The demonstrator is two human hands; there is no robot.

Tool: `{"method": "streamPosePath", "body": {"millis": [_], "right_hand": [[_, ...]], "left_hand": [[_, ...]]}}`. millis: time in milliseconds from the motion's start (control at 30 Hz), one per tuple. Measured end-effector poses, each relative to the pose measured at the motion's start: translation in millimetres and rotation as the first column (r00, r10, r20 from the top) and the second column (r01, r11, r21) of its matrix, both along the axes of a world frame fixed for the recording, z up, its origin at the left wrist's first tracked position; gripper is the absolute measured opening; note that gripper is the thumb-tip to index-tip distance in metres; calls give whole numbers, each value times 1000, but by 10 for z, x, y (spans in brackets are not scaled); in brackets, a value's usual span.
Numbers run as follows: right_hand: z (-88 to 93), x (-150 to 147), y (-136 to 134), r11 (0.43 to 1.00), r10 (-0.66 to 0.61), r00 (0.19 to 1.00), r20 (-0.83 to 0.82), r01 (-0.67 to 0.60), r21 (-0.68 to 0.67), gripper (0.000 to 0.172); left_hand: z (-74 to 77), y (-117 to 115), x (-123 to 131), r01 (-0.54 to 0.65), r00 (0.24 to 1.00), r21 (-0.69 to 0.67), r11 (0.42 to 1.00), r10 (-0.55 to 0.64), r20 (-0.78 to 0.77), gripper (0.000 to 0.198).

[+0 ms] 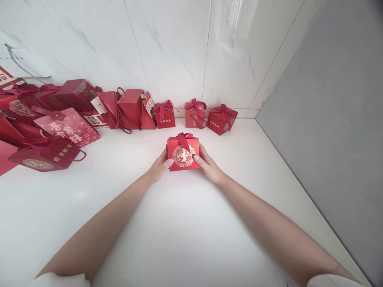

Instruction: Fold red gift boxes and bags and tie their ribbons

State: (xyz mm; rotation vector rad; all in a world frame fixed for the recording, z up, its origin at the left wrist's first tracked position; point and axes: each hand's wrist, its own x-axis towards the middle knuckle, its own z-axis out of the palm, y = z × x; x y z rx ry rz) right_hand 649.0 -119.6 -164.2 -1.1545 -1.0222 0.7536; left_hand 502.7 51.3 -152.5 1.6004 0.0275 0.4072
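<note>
In the middle of the head view is a red gift box [176,162] with a gold round pattern on its front and a dark red ribbon bow [183,139] on top. My left hand [159,167] grips its left side, thumb on the front edge. My right hand [210,164] holds the opposite side, its thumb also pressed on the front. The other fingers are hidden behind and beside the box. Beyond it stand three smaller red boxes with bows: one on the left [165,115], one in the middle [194,114] and one on the right [222,119].
Many red gift boxes and bags crowd the left, among them a pink patterned bag [70,125], a dark red box [54,153] and a tall folded box [130,109]. A marbled tile wall [173,48] bounds the white table [185,223] behind; a grey panel [335,131] bounds it on the right.
</note>
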Motion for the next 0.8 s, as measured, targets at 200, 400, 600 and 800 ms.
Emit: {"method": "streamPosePath", "body": {"millis": [200, 400, 600, 800], "right_hand": [[8, -1, 1, 1000, 5, 1000, -22, -5, -6, 76], [53, 17, -11, 998, 16, 1000, -16, -15, 62, 78], [14, 48, 21, 997, -72, 996, -61, 72, 4, 93], [-47, 58, 21, 995, -102, 995, -23, 101, -22, 93]], "left_hand": [[14, -3, -3, 4, 1000, -21, 1000, -4, 4, 75], [50, 0, -1, -6, 999, -43, 999, 4, -45, 78], [-2, 19, -21, -112, 987, -49, 993, 105, -123, 70], [-24, 25, -13, -249, 952, -237, 939, 193, -238, 74]]}}
